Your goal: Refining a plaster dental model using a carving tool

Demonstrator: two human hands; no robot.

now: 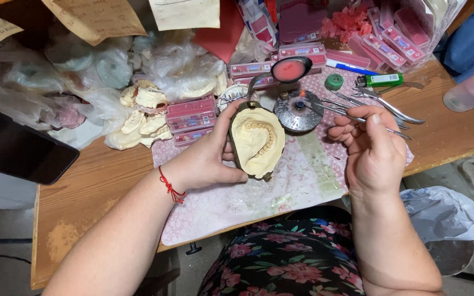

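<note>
My left hand point(207, 159) grips a cream plaster dental cast point(257, 142) set in a dark metal flask, tilted up so the arch of teeth faces me. A red string bracelet sits on that wrist. My right hand point(373, 148) pinches a thin metal instrument point(336, 108) whose tip reaches left to the flame of a small round metal burner point(298, 111). The two hands are apart, with the cast between them.
A wooden table point(83, 192) carries a floral mat point(237, 203), several plaster casts point(141, 118), pink tooth boxes point(191, 114), a ladle of pink wax point(291, 69), a green lighter point(382, 80), pliers point(396, 109), a plastic bottle point(473, 87), plastic bags and a dark tablet point(17, 148).
</note>
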